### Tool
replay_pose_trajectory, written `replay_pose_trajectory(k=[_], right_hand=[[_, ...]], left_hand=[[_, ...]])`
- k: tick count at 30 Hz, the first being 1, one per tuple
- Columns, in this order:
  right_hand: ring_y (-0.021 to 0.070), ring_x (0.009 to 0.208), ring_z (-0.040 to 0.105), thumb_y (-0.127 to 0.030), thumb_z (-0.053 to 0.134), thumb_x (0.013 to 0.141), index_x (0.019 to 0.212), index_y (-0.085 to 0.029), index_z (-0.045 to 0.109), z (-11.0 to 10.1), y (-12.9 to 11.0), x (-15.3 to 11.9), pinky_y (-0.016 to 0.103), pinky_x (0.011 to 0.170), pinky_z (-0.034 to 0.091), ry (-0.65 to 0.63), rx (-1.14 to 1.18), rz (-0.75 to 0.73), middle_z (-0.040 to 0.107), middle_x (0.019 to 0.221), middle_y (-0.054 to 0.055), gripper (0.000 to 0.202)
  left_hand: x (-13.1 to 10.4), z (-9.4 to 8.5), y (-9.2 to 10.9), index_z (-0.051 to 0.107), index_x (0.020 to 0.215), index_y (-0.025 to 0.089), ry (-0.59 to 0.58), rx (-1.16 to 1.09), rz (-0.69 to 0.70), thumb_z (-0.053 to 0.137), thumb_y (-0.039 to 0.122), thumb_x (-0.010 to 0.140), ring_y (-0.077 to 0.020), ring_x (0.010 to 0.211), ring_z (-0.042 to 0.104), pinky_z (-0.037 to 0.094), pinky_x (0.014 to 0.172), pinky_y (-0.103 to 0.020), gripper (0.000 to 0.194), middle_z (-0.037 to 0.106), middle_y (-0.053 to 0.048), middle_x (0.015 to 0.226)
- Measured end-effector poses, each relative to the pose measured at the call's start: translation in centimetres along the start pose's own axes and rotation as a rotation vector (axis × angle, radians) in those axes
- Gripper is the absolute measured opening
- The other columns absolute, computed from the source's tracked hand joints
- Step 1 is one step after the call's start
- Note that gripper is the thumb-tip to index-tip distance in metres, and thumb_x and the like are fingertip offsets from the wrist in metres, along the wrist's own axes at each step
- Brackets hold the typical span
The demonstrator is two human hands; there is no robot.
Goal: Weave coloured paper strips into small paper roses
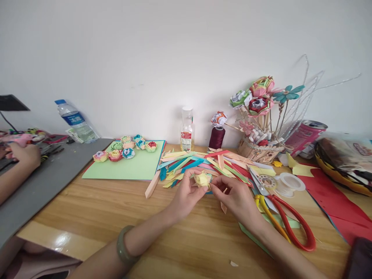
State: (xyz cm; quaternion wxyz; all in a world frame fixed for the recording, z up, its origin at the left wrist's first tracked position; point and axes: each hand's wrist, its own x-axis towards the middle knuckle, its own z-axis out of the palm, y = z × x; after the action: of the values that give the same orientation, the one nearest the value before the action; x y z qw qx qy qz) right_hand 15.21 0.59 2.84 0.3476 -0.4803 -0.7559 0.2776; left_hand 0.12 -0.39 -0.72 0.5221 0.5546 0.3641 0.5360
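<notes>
Yellow paper flower (202, 179) sits in the left hand's (190, 190) grip, forearm slanting inward.

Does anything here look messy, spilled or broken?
Nothing looks spilled or broken. The colored paper strips lie in a jumbled heap, and a small pale scrap lies stray on the near part of the wooden table, away from them.

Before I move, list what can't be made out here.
All in the head view:
Yellow paper flower's underside: hidden by the left hand.
Right hand's grip on it: too small to tell.
Clear bottle's fine label print: too small.
Dark object, bottom right: cut off by the edge.
</notes>
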Motion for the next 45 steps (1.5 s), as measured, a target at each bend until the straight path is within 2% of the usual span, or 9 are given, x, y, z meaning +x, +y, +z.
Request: replay_pose_trajectory(k=[5, 10, 21, 27, 31, 33, 37, 40, 45], right_hand=[[0.0144, 0.056, 0.054, -0.023, 0.048, 0.08, 0.076, -0.019, 0.057, 0.3, 0.6, -0.4, 0.025, 0.051, 0.04, 0.129, -0.256, -0.176, 0.062, 0.069, 0.004, 0.01], [0.0138, 0.06, 0.056, -0.02, 0.05, 0.08, 0.082, -0.02, 0.053, 0.3, 0.4, -0.4, 0.024, 0.053, 0.043, 0.105, -0.136, -0.21, 0.062, 0.073, 0.003, 0.004], [0.0133, 0.057, 0.052, -0.026, 0.054, 0.076, 0.07, -0.019, 0.056, -0.3, -0.6, 0.3, 0.024, 0.051, 0.042, -0.033, 0.256, 0.056, 0.058, 0.064, 0.001, 0.01], [0.0149, 0.058, 0.054, -0.024, 0.051, 0.079, 0.072, -0.02, 0.056, -0.1, -0.3, 0.0, 0.025, 0.052, 0.041, 0.007, 0.067, -0.061, 0.059, 0.065, 0.002, 0.009], [0.0174, 0.065, 0.056, -0.023, 0.051, 0.08, 0.072, -0.019, 0.057, 0.4, 0.3, -0.4, 0.028, 0.058, 0.041, 0.12, -0.153, -0.197, 0.063, 0.071, 0.005, 0.011], [0.0176, 0.067, 0.056, -0.025, 0.05, 0.081, 0.075, -0.019, 0.059, 0.3, 0.3, -0.5, 0.028, 0.061, 0.042, 0.112, -0.112, -0.21, 0.063, 0.074, 0.006, 0.012], [0.0155, 0.067, 0.056, -0.033, 0.05, 0.083, 0.081, -0.019, 0.063, -0.3, 0.0, 0.0, 0.026, 0.06, 0.044, -0.042, 0.26, -0.002, 0.064, 0.076, 0.004, 0.019], [0.0142, 0.067, 0.056, -0.038, 0.057, 0.078, 0.078, -0.018, 0.065, -0.7, 0.0, 0.6, 0.024, 0.061, 0.044, -0.126, 0.475, 0.15, 0.064, 0.074, 0.002, 0.022], [0.0111, 0.056, 0.05, -0.044, 0.063, 0.07, 0.073, -0.015, 0.063, -0.8, 0.4, 1.1, 0.021, 0.051, 0.039, -0.176, 0.495, 0.194, 0.06, 0.066, 0.001, 0.028]], left_hand=[[-0.2, 0.1, 0.2, 0.037, 0.101, 0.023, -0.022, 0.111, 0.08, 0.053, 0.022, 0.08, -0.0193, 0.108, 0.05, 0.047, 0.088, -0.039, 0.026, 0.038, -0.01, 0.124], [-0.2, 0.0, 0.0, 0.036, 0.102, 0.023, -0.014, 0.093, 0.122, 0.052, 0.023, 0.082, -0.0194, 0.109, 0.05, 0.046, 0.089, -0.04, 0.026, 0.035, -0.01, 0.124], [-0.3, -0.1, 0.1, 0.034, 0.104, 0.024, -0.05, 0.104, 0.164, 0.049, 0.025, 0.083, -0.0188, 0.106, 0.05, 0.046, 0.09, -0.042, 0.026, 0.033, -0.011, 0.126], [-0.2, -0.1, 0.0, 0.035, 0.103, 0.023, -0.033, 0.132, 0.183, 0.049, 0.026, 0.083, -0.0195, 0.109, 0.048, 0.046, 0.09, -0.04, 0.024, 0.034, -0.011, 0.126], [-0.2, 0.0, 0.0, 0.035, 0.104, 0.023, -0.03, 0.118, 0.182, 0.049, 0.025, 0.083, -0.0188, 0.108, 0.049, 0.045, 0.089, -0.039, 0.025, 0.033, -0.011, 0.125], [-0.2, 0.1, 0.0, 0.035, 0.104, 0.023, -0.033, 0.089, 0.174, 0.049, 0.025, 0.083, -0.0185, 0.107, 0.05, 0.046, 0.089, -0.039, 0.025, 0.033, -0.011, 0.125], [-0.1, 0.0, 0.1, 0.036, 0.104, 0.024, -0.016, 0.005, 0.144, 0.052, 0.028, 0.082, -0.0199, 0.108, 0.049, 0.047, 0.088, -0.041, 0.027, 0.033, -0.011, 0.126], [0.0, 0.0, 0.1, 0.036, 0.104, 0.024, -0.019, -0.041, 0.122, 0.054, 0.029, 0.08, -0.0197, 0.108, 0.049, 0.047, 0.087, -0.04, 0.03, 0.032, -0.01, 0.126], [0.0, -0.1, -0.2, 0.036, 0.104, 0.024, -0.026, -0.018, 0.111, 0.054, 0.026, 0.081, -0.0181, 0.109, 0.048, 0.046, 0.089, -0.037, 0.029, 0.032, -0.008, 0.126]])
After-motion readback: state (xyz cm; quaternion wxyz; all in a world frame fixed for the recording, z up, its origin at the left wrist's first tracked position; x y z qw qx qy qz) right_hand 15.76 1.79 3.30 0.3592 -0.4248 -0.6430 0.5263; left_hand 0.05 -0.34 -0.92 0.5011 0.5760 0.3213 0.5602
